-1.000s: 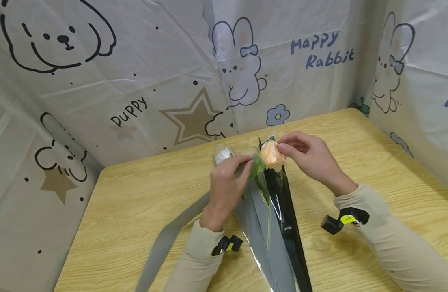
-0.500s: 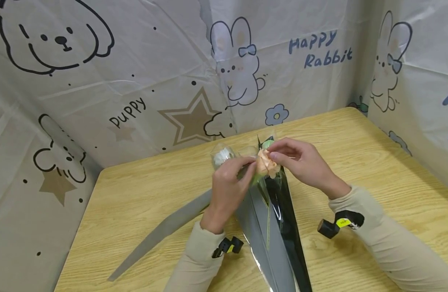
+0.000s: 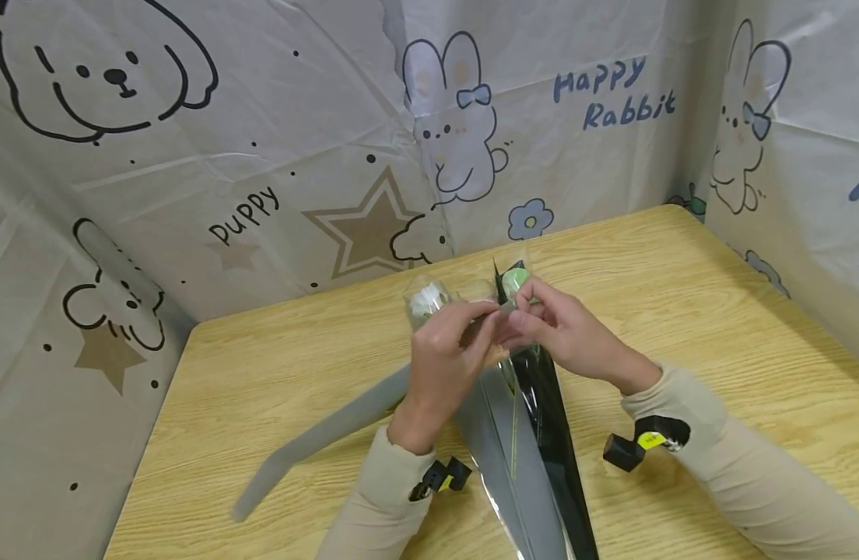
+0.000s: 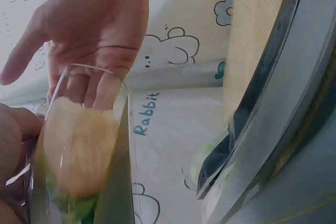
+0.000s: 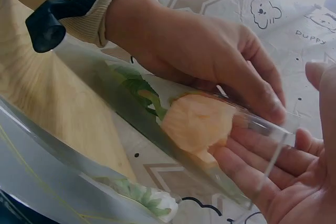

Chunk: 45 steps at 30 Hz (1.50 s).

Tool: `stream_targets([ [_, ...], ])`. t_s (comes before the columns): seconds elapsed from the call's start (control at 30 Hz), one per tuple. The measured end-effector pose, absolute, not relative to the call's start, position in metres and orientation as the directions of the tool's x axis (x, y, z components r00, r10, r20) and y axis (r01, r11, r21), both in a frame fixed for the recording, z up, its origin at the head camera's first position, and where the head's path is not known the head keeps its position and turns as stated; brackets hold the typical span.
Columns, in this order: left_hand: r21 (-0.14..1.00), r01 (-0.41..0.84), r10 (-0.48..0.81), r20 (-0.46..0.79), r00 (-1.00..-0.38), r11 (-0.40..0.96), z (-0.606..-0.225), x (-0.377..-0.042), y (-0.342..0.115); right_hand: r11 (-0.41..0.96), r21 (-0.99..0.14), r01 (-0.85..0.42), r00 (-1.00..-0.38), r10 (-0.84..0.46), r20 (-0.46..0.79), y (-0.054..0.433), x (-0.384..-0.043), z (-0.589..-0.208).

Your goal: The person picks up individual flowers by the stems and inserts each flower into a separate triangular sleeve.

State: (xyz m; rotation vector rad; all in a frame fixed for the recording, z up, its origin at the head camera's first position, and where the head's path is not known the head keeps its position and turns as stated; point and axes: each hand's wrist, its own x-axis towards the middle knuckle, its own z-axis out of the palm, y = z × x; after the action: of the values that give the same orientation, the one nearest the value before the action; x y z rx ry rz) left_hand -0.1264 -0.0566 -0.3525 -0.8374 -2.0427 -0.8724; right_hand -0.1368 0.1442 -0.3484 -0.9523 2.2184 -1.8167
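A peach rose [image 5: 197,121] with green leaves sits inside a clear-fronted, grey-backed flower sleeve [image 3: 317,435]. My left hand [image 3: 443,362] pinches the sleeve's rim beside the bloom. The sleeve's long tail slants down to the left in the head view. From the other side, my right hand [image 3: 569,330] touches the sleeve's mouth. Its fingers [image 4: 94,85] lie against the clear film, while the thumb stands apart from them in the left wrist view. Both hands mostly hide the bloom in the head view.
More wrapped flowers lie on the wooden table [image 3: 261,373]: a white flower [image 3: 428,302], a green flower [image 3: 516,280], and grey [image 3: 492,435] and black sleeves [image 3: 552,435] pointing towards me. Printed cloth [image 3: 296,101] walls in the table's back and sides.
The peach rose has come down and turned behind my hands, uncovering the green flower. My right hand has moved left, closer to my left hand. The sleeve's tail has swung left.
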Motion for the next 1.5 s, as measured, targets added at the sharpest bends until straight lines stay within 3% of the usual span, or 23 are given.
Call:
stream_targets([
  [0.27,0.290,0.778,0.255,0.832,-0.493,0.558,-0.348,-0.122,-0.057,0.064,-0.901,-0.428,-0.751,-0.580,0.316,0.142,-0.133,-0.345],
  [0.47,0.295,0.771,0.234,0.839,-0.492,0.564,-0.345,-0.122,-0.061,0.156,-0.855,-0.495,-0.830,-0.375,0.413,0.153,-0.143,-0.343],
  [0.6,0.308,0.762,0.203,0.845,-0.494,0.570,-0.341,-0.121,-0.065,0.222,-0.895,-0.386,-0.904,-0.286,0.319,0.161,-0.156,-0.352],
  [0.73,0.317,0.757,0.169,0.857,-0.487,0.572,-0.334,-0.121,-0.068,0.308,-0.896,-0.321,-0.884,-0.436,0.167,0.155,-0.161,-0.371],
  [0.9,0.280,0.769,0.169,0.879,-0.446,0.574,-0.319,-0.121,-0.068,0.230,-0.928,-0.294,-0.788,-0.607,0.100,0.129,-0.151,-0.385],
  [1.03,0.261,0.793,0.130,0.912,-0.390,0.550,-0.304,-0.119,-0.065,0.064,-0.967,-0.248,-0.771,-0.617,0.157,0.106,-0.140,-0.378],
  [1.13,0.253,0.815,0.106,0.928,-0.356,0.522,-0.291,-0.115,-0.062,-0.044,-0.954,-0.295,-0.767,-0.585,0.264,0.090,-0.132,-0.367],
  [1.3,0.183,0.838,0.138,0.947,-0.291,0.515,-0.267,-0.109,-0.052,0.013,-0.876,-0.481,-0.773,-0.477,0.418,0.076,-0.126,-0.351],
  [1.5,0.129,0.818,0.144,0.957,-0.250,0.561,-0.242,-0.104,-0.052,0.006,-0.899,-0.438,-0.825,-0.398,0.400,0.090,-0.128,-0.326],
])
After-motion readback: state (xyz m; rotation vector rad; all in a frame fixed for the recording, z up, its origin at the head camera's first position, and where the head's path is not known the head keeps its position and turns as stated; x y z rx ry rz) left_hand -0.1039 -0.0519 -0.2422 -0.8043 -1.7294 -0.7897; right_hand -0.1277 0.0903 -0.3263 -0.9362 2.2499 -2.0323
